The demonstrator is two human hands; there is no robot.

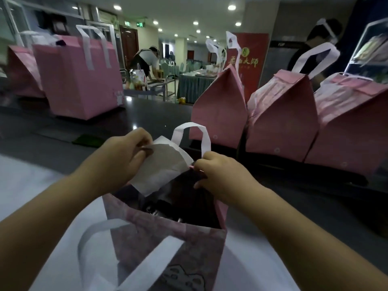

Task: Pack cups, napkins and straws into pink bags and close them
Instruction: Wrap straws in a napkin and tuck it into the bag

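Most of the writing we can read is on the red banner (252, 59) in the upper middle of the frame. It carries large yellow characters, and the last two read 大師; the first ones are partly hidden behind a white handle. A green exit sign (139, 24) glows near the ceiling, too small for us to read. The bag (168, 244) in the lower middle carries a faint cartoon print on its near face, with no words we can make out.

This pink bag stands open at the near edge of the dark surface (147, 118). Its inside is too dark to tell the contents. The left hand (119, 158) grips the white flap (165, 164) at the bag's far left rim, fingers curled round it. The right hand (218, 175) pinches the far right rim, just below the far handle (204, 137). The near handle (90, 244) hangs forward over the print.

Three shut bags (281, 114) stand side by side along the right, close behind the right hand. Two open bags (79, 80) stand in the upper left, well apart from the hands. Between these groups the surface lies bare, save a small green thing (86, 140) left of the left hand.
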